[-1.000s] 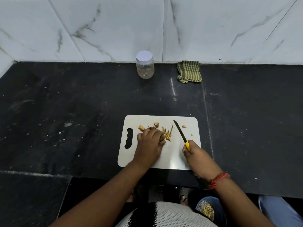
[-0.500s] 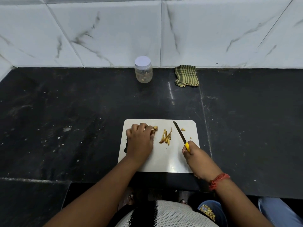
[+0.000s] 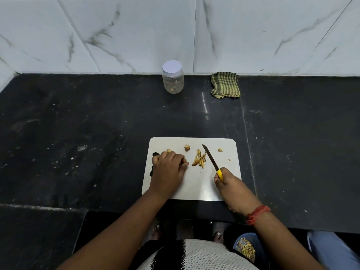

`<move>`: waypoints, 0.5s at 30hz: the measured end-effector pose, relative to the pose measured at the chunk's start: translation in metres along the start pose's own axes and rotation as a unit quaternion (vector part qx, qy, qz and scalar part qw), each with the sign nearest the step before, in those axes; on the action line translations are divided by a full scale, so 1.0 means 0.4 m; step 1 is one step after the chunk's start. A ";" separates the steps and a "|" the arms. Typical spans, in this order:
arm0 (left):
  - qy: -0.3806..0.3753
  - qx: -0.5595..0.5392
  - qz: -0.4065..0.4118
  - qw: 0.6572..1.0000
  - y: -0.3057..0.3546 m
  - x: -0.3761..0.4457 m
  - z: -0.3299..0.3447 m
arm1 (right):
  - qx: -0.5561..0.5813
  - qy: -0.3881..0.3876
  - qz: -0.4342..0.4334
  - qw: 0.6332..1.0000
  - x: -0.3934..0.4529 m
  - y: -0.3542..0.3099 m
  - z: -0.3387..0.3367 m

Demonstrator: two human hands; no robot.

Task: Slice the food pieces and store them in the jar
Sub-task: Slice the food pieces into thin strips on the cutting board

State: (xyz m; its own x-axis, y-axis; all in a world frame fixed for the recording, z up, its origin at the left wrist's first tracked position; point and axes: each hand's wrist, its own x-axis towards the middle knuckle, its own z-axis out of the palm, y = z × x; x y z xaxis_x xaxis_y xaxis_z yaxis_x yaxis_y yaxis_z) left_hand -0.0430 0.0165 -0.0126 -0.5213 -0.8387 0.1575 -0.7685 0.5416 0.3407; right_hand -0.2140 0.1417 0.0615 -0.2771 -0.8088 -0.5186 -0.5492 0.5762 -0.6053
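- The black bench (image 3: 97, 133) holds all the things. It runs back to a white wall.
- The white cutting board (image 3: 194, 188) lies flat on the bench, close to the person. The cutting is going on here.
- The left hand (image 3: 168, 168) rests on the left part of the board. Its fingers (image 3: 183, 162) are curled down over something small. It looks like a food piece, but I cannot tell for sure, because the hand hides it.
- The right hand (image 3: 227, 179) is wrapped tight round the yellow handle of the knife (image 3: 210, 157). The blade points up and left, just beside the cut strips. I cannot tell if the tip touches the board.
- The jar (image 3: 173, 79) stands far back by the wall, well apart from the board. Its lid is on. Only a few bits show at its bottom, so I think very little is stored yet.
- The green cloth (image 3: 225, 84) lies folded near the jar, on its right.
- A small pile of thin strips (image 3: 198, 160) lies in the middle of the board. These are cut already.
- A few chunks (image 3: 187, 147) sit near the top edge of the board. They are not cut yet.
- So I think the job is about half done. More cutting is left, and then the jar must be opened and filled.
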 end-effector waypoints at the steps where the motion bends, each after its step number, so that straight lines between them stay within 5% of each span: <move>1: 0.002 0.000 -0.005 1.000 -0.006 -0.002 -0.001 | -0.001 -0.003 -0.001 1.000 0.000 -0.002 0.003; 15: -0.034 -0.051 -0.050 0.997 -0.029 -0.026 -0.005 | -0.018 -0.028 -0.045 0.998 -0.001 -0.050 0.106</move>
State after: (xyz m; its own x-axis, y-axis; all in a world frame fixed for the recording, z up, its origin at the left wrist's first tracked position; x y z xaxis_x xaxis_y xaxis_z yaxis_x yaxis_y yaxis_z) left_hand -0.0281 0.0189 -0.0164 -0.4710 -0.8804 0.0555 -0.7782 0.4443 0.4438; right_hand -0.1697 0.1357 0.0482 -0.1815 -0.8489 -0.4964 -0.5985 0.4959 -0.6292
